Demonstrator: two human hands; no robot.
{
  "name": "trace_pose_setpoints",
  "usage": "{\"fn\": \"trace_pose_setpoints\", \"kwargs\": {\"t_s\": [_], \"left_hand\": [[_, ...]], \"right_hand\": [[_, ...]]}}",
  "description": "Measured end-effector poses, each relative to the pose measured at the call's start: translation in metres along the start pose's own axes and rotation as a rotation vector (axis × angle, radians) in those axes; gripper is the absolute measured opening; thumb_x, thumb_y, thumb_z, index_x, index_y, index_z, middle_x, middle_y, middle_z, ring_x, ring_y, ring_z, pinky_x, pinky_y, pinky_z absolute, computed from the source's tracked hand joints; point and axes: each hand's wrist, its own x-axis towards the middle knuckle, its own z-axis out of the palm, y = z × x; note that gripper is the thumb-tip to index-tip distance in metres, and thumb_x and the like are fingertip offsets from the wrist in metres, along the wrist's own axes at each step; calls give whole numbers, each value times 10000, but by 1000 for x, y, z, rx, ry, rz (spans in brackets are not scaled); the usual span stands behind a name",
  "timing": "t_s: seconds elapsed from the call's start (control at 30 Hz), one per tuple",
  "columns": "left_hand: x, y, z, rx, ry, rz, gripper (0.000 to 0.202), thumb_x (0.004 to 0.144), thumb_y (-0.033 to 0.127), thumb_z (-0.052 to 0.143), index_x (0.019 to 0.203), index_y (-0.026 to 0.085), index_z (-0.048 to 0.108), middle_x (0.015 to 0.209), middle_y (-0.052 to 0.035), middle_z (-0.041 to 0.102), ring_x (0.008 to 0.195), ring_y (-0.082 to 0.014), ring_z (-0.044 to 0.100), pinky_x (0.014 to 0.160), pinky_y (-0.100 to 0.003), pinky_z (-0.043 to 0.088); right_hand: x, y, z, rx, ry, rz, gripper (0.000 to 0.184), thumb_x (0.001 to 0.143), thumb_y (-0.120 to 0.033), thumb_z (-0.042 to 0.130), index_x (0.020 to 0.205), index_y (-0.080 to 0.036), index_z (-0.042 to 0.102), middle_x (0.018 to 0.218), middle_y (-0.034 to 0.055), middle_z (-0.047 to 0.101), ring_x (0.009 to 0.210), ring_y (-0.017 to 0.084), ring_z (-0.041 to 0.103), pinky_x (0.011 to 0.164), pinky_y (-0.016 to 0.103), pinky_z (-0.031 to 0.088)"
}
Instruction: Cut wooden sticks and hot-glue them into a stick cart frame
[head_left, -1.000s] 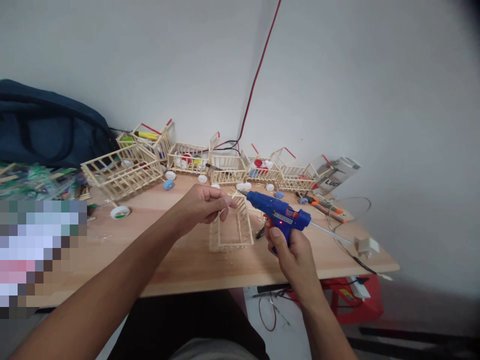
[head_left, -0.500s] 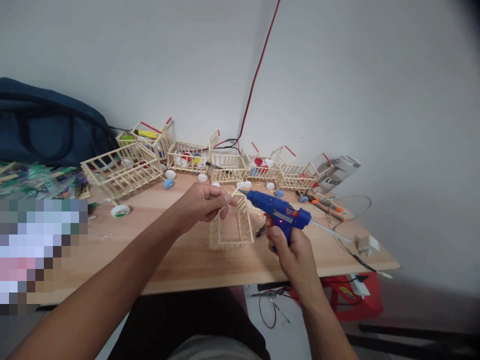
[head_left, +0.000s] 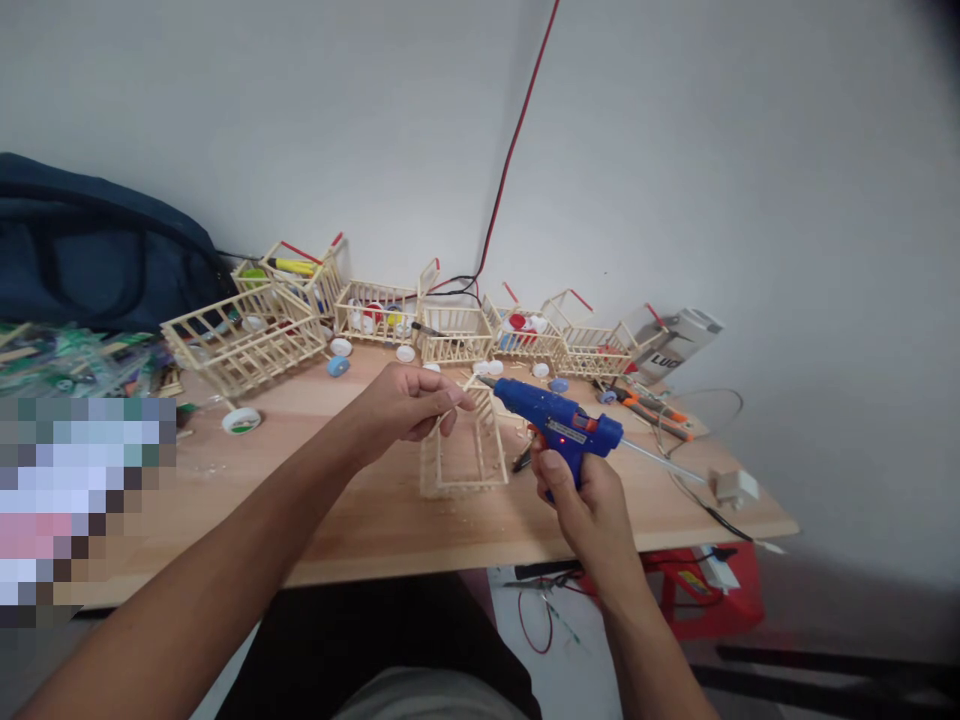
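My right hand (head_left: 581, 495) is wrapped round the grip of a blue hot glue gun (head_left: 559, 420), its nozzle pointing left at the top corner of a small basket frame of wooden sticks (head_left: 466, 450). A red light glows on the gun's side. My left hand (head_left: 409, 405) is closed in a pinch on a thin stick at the frame's upper left corner, right by the nozzle. The frame stands on the wooden table (head_left: 375, 520).
Several finished stick baskets (head_left: 247, 340) line the table's back edge with bottle caps (head_left: 337, 366) among them. A dark blue bag (head_left: 90, 250) lies at the left. Pliers (head_left: 649, 408) and a white plug (head_left: 733, 487) rest at the right. A red cable (head_left: 517, 140) climbs the wall.
Almost nothing differs. The view has shifted very slightly; both hands, the gun and the frame keep their places.
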Motion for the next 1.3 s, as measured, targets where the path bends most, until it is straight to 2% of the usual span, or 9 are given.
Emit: {"fn": "trace_pose_setpoints", "kwargs": {"t_s": [0.57,0.87,1.07,1.3], "left_hand": [[0,0,0,-13,-17,12,405,771,475,709,846,77,711,564,4,577,377,-11,309,390,-187,165],[1,-4,-3,-16,-99,55,393,840,471,640,890,85,702,609,2,582,388,-16,327,386,-182,187],[1,-5,-2,-4,-113,60,373,859,455,623,899,93,700,612,5,576,392,-20,330,394,-187,184],[1,-3,-2,1,-119,79,361,859,456,627,789,108,692,568,10,558,389,-23,316,404,-196,181]], "right_hand": [[0,-3,-1,-20,13,-8,451,877,-566,541,944,-150,698,692,70,660,682,212,613,574,302,493],[-1,-2,-2,0,11,-10,445,885,-564,536,936,-145,679,717,60,654,634,176,586,556,283,479],[-2,-1,-4,13,13,3,441,900,-553,520,972,-146,674,732,56,653,613,158,570,551,274,472],[0,6,-1,3,-11,-12,433,898,-547,531,963,-148,685,750,73,672,651,177,598,566,281,483]]}}
